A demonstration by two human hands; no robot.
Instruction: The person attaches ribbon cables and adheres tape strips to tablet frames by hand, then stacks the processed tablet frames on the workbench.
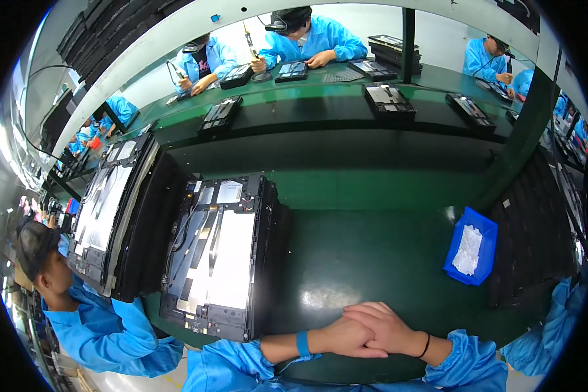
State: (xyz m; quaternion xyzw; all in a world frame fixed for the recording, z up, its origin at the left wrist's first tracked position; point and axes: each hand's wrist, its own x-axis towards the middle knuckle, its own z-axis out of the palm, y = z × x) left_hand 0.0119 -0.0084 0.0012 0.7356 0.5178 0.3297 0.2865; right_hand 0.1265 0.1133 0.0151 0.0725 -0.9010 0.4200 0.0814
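My left hand [341, 337] rests at the near edge of the green table, a blue strap round its wrist; its fingers are largely hidden. Folded over it from the right, my right hand [395, 332] is closed on the left one, with a dark band at its wrist. Neither hand holds a part that I can see. To the left of them, and apart from them, stands a stack of flat black device housings [209, 255]; the top one shows silver metal plates, ribbon cables and a small board.
A taller stack of similar housings [101, 209] stands farther left, beside a seated person in blue [104, 326]. At the right are a blue bin [472, 247] with clear plastic bits and a dark stack [529, 235]. Beyond, a raised shelf carries several units; people work behind it.
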